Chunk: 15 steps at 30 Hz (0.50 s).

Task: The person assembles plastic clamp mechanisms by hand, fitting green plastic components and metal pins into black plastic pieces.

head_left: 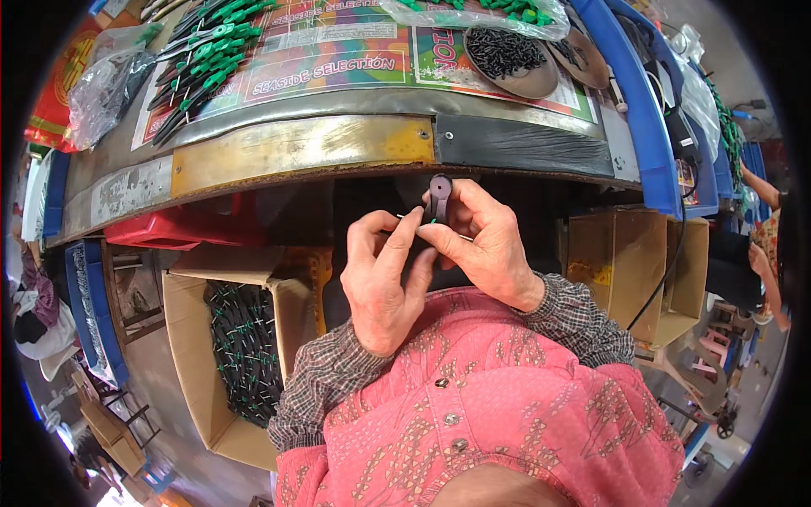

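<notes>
Just off the table's near edge, my right hand (486, 241) is closed on a dark grey plastic piece (438, 196) with a rounded end and a small hole. A bit of green shows at its lower part, beside my right thumb. My left hand (380, 275) meets it from the left, its fingers bent and drawn together. A thin, light rod tip (398, 216) shows at those fingers; what else they grip is hidden. Ahead on the table lies a pile of black and green plastic pieces (207, 63) with thin metal rods. A round dish (528, 82) there holds small black parts.
On the left, an open cardboard box (196, 372) holds many similar black and green pieces. More cardboard boxes (621, 270) stand at the right below the table. A blue bin (650, 127) borders the table's right end. Plastic bags (110, 93) lie at the far left. Other people are at both sides.
</notes>
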Tool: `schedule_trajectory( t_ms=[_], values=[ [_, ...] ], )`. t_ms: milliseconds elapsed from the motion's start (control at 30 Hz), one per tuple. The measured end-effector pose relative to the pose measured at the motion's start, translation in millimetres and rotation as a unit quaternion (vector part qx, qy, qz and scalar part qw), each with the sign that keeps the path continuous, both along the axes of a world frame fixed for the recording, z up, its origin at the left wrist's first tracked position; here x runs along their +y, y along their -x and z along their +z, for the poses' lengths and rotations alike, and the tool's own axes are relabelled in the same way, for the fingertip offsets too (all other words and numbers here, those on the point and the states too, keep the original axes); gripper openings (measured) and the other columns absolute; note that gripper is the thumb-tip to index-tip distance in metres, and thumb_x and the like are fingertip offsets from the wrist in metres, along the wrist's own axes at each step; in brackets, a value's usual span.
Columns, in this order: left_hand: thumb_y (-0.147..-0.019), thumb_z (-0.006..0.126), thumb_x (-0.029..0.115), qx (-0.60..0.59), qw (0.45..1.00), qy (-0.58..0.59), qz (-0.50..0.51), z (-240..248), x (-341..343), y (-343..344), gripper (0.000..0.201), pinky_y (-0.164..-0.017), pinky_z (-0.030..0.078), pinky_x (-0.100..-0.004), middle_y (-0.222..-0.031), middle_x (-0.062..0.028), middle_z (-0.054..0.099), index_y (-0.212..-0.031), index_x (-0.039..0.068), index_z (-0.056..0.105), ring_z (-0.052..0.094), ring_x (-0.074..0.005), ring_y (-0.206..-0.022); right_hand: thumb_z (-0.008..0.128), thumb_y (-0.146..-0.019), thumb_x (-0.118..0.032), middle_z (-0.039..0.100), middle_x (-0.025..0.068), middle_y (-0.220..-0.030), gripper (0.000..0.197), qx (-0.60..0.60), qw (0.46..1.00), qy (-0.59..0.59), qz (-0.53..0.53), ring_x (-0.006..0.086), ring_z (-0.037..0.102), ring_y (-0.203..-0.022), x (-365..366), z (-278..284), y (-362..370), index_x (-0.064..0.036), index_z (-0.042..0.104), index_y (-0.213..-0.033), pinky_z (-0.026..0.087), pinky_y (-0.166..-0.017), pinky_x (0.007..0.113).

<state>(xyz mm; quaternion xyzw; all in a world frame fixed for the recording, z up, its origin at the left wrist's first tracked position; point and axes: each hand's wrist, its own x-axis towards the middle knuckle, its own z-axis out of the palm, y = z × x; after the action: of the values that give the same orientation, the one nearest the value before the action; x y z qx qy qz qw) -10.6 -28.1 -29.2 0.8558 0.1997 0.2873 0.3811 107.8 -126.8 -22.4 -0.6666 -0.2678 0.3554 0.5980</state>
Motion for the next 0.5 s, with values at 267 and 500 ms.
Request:
schedule_trajectory(
  t_ms=[267, 500],
  values=[
    [-0.067, 0.077, 0.004, 0.001, 0.999, 0.044, -0.029, -7, 2, 2, 0.061, -0.07, 0.053, -0.0324, -0.096, -0.0153, 0.064, -0.125, 0.003, 0.057, 0.066, -0.0281, -0.082, 0.073, -0.083, -0.007, 0.061, 0.0032, -0.101, 0.051, -0.01, 0.994, -0.034, 0.101, 0.0057, 0.058, -0.088, -7, 2, -8, 0.0028, 0.05, -0.127, 0.051, -0.072, 0.022],
    [-0.081, 0.066, -0.002, -0.024, 0.977, 0.209, -0.018, -6, -3, 4, 0.046, -0.071, 0.054, -0.0279, -0.098, -0.0139, 0.068, -0.125, 0.001, 0.051, 0.067, -0.0184, -0.078, 0.08, -0.073, -0.007, 0.055, 0.0028, -0.097, 0.061, -0.06, 0.986, -0.016, 0.154, 0.0074, 0.056, -0.08, -6, 16, -17, 0.0014, 0.053, -0.127, 0.048, -0.067, 0.02]
  ],
)
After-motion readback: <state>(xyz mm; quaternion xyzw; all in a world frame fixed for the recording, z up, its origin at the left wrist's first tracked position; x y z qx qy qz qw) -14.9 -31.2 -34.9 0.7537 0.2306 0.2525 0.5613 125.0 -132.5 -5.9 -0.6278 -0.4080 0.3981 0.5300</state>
